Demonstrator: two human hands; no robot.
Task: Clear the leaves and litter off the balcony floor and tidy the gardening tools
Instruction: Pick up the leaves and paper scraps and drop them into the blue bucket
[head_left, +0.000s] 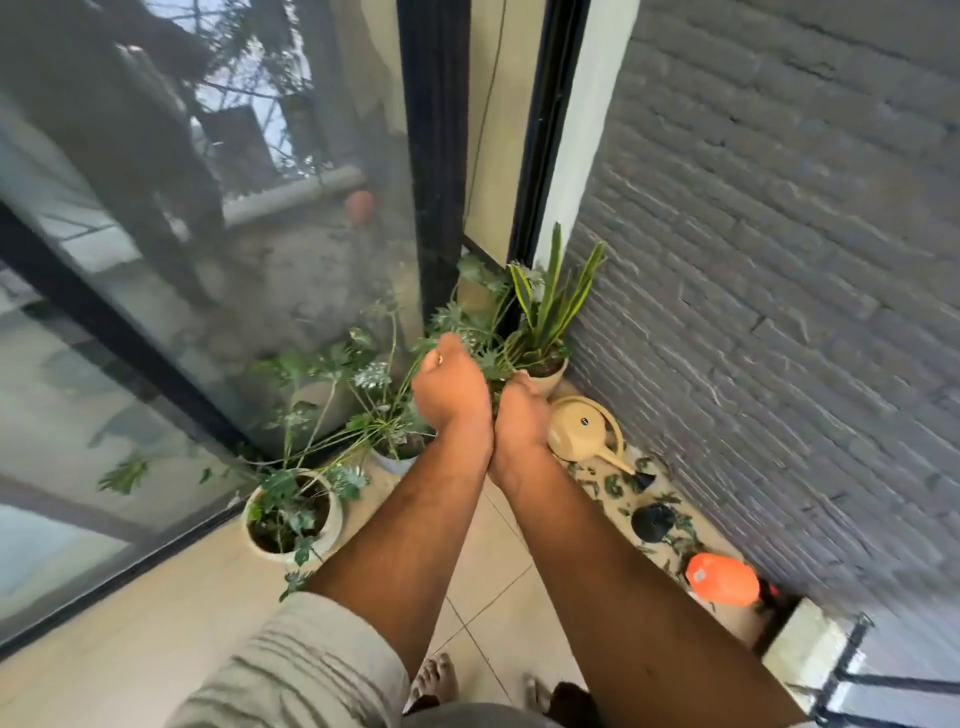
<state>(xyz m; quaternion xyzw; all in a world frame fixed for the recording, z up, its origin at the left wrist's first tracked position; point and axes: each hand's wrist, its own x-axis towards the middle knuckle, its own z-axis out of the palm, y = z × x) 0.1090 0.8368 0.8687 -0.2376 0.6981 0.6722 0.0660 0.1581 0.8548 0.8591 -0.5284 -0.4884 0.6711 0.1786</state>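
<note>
My left hand (449, 387) is curled into a fist above the potted plants, its back facing me. My right hand (519, 418) presses against it at the wrist, with its fingers hidden behind the palm. A dark clump of green leaves (496, 389) shows between the two hands, and the left fingers seem to curl round it. Fallen leaves (613, 486) lie scattered on the tiled floor along the grey brick wall. Among them are a beige watering can (582, 431) on its side, a round black object (652, 522) and an orange object (722, 579).
A white pot with a leafy plant (291, 519) stands by the glass railing (156, 312). A second pot (397, 460) is behind it, and a snake plant pot (548, 371) fills the corner. The brick wall (779, 312) closes the right side. My feet show at the bottom.
</note>
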